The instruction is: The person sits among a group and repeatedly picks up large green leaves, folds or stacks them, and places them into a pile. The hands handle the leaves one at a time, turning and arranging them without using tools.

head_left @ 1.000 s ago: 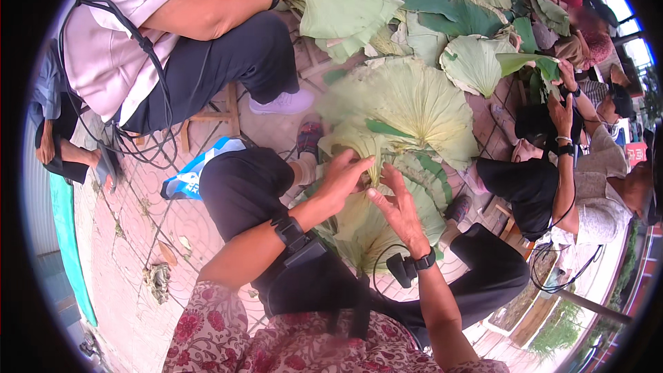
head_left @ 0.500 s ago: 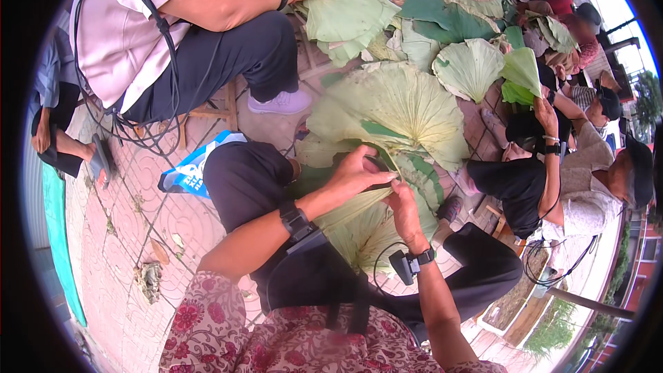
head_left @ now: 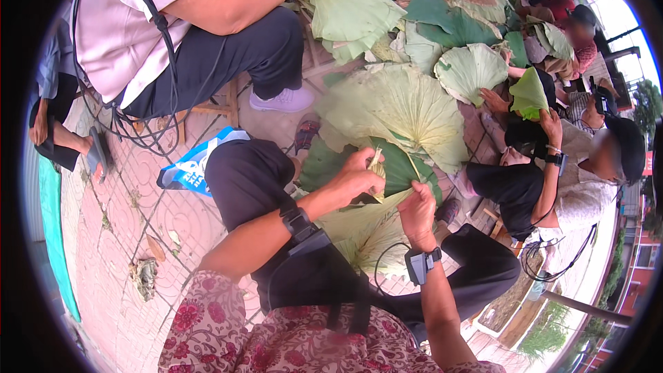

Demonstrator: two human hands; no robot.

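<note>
Large lotus leaves lie in front of my knees. My left hand [head_left: 360, 174] is closed around a crumpled, yellowish leaf piece [head_left: 377, 163], which sticks out past the fingers. To its right, my right hand [head_left: 417, 213] pinches the upper edge of a pale lotus leaf [head_left: 356, 233] that spreads down over my lap. Behind both hands shows a dark green lotus leaf [head_left: 399, 168] with a light rib. Farther out lies a broad, pale yellow-green lotus leaf [head_left: 407, 112]. Each wrist carries a strapped black device.
A co-worker in a light shirt [head_left: 141, 34] sits at upper left, hand at a pale leaf [head_left: 352, 3]. Another [head_left: 580, 166], at right, holds a green leaf [head_left: 530, 93]. A blue-white bag [head_left: 197, 166] lies by my left knee. More leaves [head_left: 449, 17] are heaped at the back.
My hands have moved apart; the left now holds the yellowish piece, and the right has shifted right and slightly down. More dark green leaf shows between them. The right co-worker's leaf has tilted lower.
</note>
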